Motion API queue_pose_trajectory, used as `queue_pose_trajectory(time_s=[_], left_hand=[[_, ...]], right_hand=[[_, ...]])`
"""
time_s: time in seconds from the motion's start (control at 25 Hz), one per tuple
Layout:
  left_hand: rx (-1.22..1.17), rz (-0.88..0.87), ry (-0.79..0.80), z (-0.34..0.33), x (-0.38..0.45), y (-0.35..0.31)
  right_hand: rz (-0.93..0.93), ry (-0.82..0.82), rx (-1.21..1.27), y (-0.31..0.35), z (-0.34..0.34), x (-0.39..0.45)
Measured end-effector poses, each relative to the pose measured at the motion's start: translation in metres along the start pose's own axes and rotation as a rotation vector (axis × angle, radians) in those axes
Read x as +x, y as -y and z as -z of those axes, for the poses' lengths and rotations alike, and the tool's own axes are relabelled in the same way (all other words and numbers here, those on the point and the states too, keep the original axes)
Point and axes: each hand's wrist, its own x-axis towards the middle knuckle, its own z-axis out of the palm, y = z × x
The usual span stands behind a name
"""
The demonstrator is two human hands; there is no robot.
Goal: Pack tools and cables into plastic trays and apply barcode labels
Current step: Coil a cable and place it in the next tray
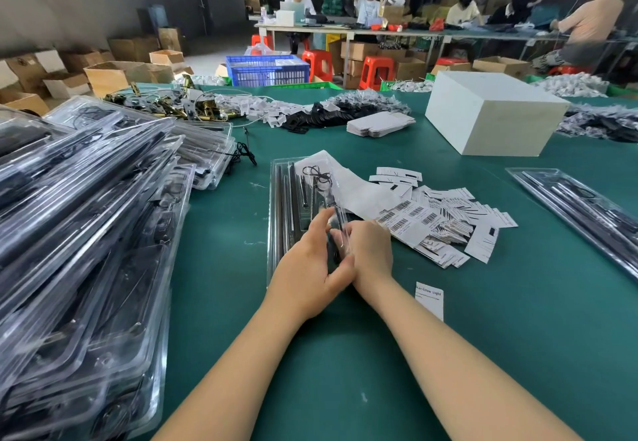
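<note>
A clear plastic tray (286, 199) lies lengthwise on the green table in front of me, with dark rods and a coiled black cable (319, 176) inside. Its clear lid (331, 195) stands tilted up along the right side. My left hand (310, 264) grips the near end of the tray and lid, thumb toward the right. My right hand (369, 250) curls around the lid's near edge from the right; a dark part between both hands is mostly hidden. A heap of barcode labels (435, 223) lies right of the tray.
A tall stack of packed clear trays (86, 233) fills the left. Another clear tray (580, 212) lies at the right edge. A white box (490, 116), flat cartons (379, 124), brass clips and bagged parts sit farther back. A printed card (429, 299) lies near my right forearm.
</note>
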Motion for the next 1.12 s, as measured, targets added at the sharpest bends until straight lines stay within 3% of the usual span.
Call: queue_pose_trajectory(time_s=[0.12,0.28,0.48,0.72,1.12], left_hand=[[-0.007,0.003,-0.015,0.0,0.001,-0.001],[0.034,0.016,-0.001,-0.002,0.002,-0.001],[0.155,0.007,0.012,-0.006,0.002,0.001],[0.355,-0.066,-0.073,-0.003,0.0,0.003],[0.295,-0.02,0.087,0.003,-0.003,0.015]], right_hand=[[0.057,-0.003,-0.004,-0.001,-0.004,0.0],[-0.011,-0.116,0.336,-0.005,-0.001,-0.002],[-0.027,-0.123,0.305,-0.014,-0.002,0.003],[0.03,-0.014,0.189,-0.019,0.001,0.007],[0.016,0.179,0.239,-0.026,0.017,0.014]])
